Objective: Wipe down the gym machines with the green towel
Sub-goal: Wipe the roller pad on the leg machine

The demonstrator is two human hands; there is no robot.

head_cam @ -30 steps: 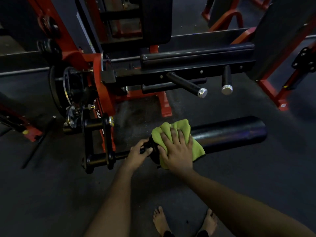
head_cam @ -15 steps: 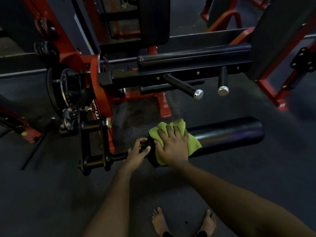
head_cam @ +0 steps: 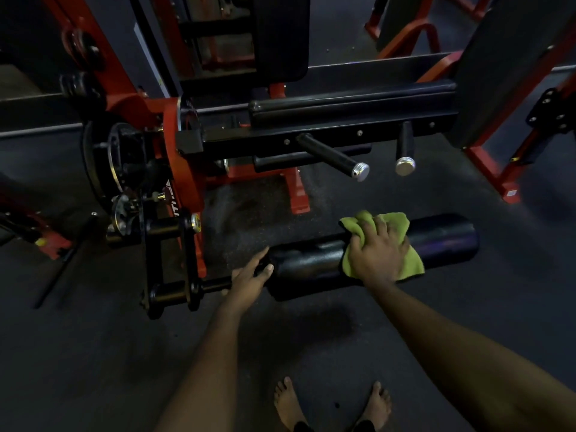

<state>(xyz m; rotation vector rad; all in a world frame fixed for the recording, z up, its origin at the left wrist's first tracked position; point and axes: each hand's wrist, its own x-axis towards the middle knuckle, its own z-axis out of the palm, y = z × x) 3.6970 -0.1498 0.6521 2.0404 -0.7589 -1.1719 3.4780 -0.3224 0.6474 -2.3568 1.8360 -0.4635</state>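
The green towel point(head_cam: 413, 266) lies draped over the middle of the black padded roller point(head_cam: 305, 263) of the red and black machine point(head_cam: 182, 157). My right hand point(head_cam: 378, 252) lies on top of it, fingers curved over towel and roller, pressing the cloth to the pad. My left hand point(head_cam: 249, 274) rests at the roller's left end where the thin black bar enters it. Its fingers are nearly straight and the thumb touches the pad's end. The roller's right end point(head_cam: 452, 241) is bare.
Two black handles with chrome caps point(head_cam: 360, 171) point(head_cam: 405, 166) stick out above the roller, under a long black pad point(head_cam: 349, 102). A pivot with black plates point(head_cam: 168, 260) stands to the left. Red frames point(head_cam: 495, 176) are at right. My bare feet point(head_cam: 288, 403) stand on dark rubber floor.
My right hand has slid the green towel to the right along the roller, from its left end to its middle. My left hand has loosened from its grip at the bar.
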